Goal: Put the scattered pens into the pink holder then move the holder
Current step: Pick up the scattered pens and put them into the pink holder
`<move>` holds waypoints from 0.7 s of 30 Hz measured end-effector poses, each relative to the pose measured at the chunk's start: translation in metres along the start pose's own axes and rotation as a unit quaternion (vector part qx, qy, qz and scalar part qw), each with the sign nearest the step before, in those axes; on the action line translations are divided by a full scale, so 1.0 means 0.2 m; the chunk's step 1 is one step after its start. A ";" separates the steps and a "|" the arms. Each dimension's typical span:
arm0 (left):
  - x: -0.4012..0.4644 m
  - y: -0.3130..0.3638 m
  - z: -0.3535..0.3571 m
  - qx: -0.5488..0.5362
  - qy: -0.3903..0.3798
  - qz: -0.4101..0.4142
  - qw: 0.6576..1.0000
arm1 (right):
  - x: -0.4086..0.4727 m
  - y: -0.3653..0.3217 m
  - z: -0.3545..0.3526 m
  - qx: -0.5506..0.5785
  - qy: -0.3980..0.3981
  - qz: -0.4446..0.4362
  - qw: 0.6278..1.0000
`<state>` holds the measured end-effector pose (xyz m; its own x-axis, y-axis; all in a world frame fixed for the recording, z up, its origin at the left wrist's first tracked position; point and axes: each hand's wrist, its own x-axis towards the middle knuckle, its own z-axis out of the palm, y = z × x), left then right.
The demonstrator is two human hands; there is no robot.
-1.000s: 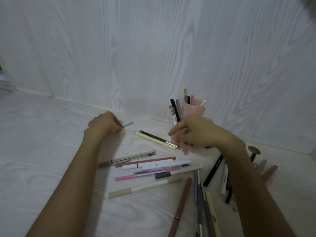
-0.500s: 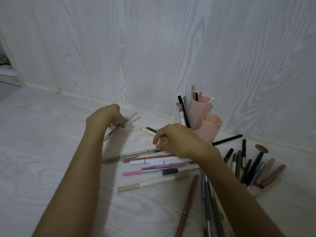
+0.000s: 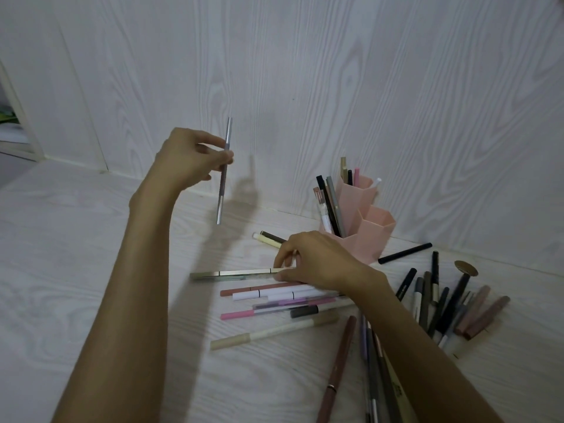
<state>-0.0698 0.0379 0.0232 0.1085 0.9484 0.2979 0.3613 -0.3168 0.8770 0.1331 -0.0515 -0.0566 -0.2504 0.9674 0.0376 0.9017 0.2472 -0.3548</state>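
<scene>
The pink holder (image 3: 374,230), made of hexagonal tubes, stands against the wall with several pens upright in it. My left hand (image 3: 186,160) is raised above the surface and pinches a thin silver and mauve pen (image 3: 223,178), held nearly upright. Lower down, my right hand (image 3: 317,259) rests on the surface just left of the holder, its fingertips pinching the end of a long gold-green pen (image 3: 235,274) that lies flat. Below that hand lie more scattered pens, among them a pink one (image 3: 244,314) and a cream one (image 3: 268,331).
A cluster of dark and brown pens (image 3: 442,300) lies to the right of the holder, with a black pen (image 3: 404,253) by the wall. A maroon pen (image 3: 337,367) and several grey ones lie near my right forearm. The white wood-grain wall (image 3: 305,87) rises directly behind.
My left hand has lifted the silver pen off the surface and turned it upright. My right hand has moved left and down onto the end of the gold-green pen.
</scene>
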 end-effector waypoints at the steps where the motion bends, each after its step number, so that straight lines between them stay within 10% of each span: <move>1: 0.00 0.00 0.00 -0.010 0.004 0.006 1.000 | 0.00 0.00 0.00 0.011 0.000 0.001 1.000; 8: 0.00 -0.02 0.08 -0.018 -0.010 0.016 1.000 | -0.03 0.00 -0.10 0.095 0.014 0.003 0.995; 15: 0.02 0.00 0.12 -0.022 0.007 0.046 0.999 | -0.22 0.01 -0.49 0.199 0.204 -0.004 0.958; 21: -0.05 0.19 0.21 -0.238 0.113 0.104 0.959 | -0.43 0.11 -0.68 0.218 0.239 0.010 0.946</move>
<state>-0.0181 0.0178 0.0374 -0.0910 0.8543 0.5118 -0.1152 -0.5195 0.8467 0.2230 -0.1217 0.0598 0.0474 0.9120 0.4074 0.6478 0.2824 -0.7076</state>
